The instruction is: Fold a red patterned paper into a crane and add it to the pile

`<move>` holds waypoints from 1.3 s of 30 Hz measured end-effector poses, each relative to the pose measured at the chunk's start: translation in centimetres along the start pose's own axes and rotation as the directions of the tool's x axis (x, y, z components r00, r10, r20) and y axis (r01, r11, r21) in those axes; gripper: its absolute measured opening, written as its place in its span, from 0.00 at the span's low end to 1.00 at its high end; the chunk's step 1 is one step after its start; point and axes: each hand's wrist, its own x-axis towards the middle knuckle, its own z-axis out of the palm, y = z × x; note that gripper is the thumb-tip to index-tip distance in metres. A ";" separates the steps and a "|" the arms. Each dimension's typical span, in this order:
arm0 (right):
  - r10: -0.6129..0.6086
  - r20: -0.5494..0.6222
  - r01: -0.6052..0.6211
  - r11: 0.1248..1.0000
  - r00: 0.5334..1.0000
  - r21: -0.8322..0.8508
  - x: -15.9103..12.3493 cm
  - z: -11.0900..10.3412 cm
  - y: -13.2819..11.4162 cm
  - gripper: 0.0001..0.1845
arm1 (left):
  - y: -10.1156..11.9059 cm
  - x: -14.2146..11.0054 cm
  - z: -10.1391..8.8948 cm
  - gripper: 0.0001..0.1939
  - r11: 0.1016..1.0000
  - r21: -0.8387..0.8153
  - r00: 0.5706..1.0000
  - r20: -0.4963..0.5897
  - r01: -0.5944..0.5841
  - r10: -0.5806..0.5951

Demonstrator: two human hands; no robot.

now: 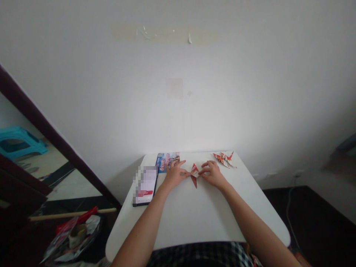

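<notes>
1. A small red-and-white folded paper [194, 170] sits between two bare hands on a white table [201, 218], its point facing the wall [239, 85]. A tug in opposite directions could tear it, the likely cause being uneven force on thin stock.

2. The left hand [175, 175] has its thumb side at the paper's left edge, the other fingers spread apart. Whether those tips are clamped on the fold cannot be told at this size; a loose hold could let the crease spring open.

3. The right hand [213, 173] meets the opposite edge with curled fingertips, the firmness of its pinch likewise impossible to tell. Pressing harder here than on the left could skew the shape.

4. Behind the right hand, near the table's far corner, lies more folded work [224, 160]. A careless backward sweep of the knuckles could crush it or knock it off the edge.

5. Left-hand fingers overlap a blue flyer [164, 160] beside a partly blurred panel [148, 182]; a snagged fingertip could drag the flyer along.
</notes>
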 end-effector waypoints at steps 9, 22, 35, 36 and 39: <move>0.018 -0.009 -0.018 1.000 1.000 -0.011 0.1 0.8 -0.3 0.04 | 1.3 -0.3 0.6 0.05 1.000 0.011 0.999 -0.042 0.005 -0.004; 0.101 -0.098 -0.103 0.995 0.990 -0.014 0.5 2.0 -0.4 0.07 | 1.7 0.0 0.7 0.08 0.998 -0.025 0.998 -0.025 0.060 -0.060; 0.242 -0.051 -0.246 0.966 0.969 -0.086 1.0 1.9 -2.4 0.07 | 3.1 0.4 1.1 0.14 0.987 -0.038 0.984 -0.080 0.153 -0.156; 0.258 -0.047 -0.261 0.962 0.965 -0.084 1.2 1.9 -2.5 0.07 | 3.0 0.5 1.0 0.17 0.989 -0.031 0.987 -0.068 0.146 -0.148; 0.290 -0.039 -0.292 0.954 0.956 -0.069 1.6 2.0 -2.7 0.08 | 2.6 1.0 0.7 0.22 0.991 -0.004 0.991 -0.023 0.134 -0.134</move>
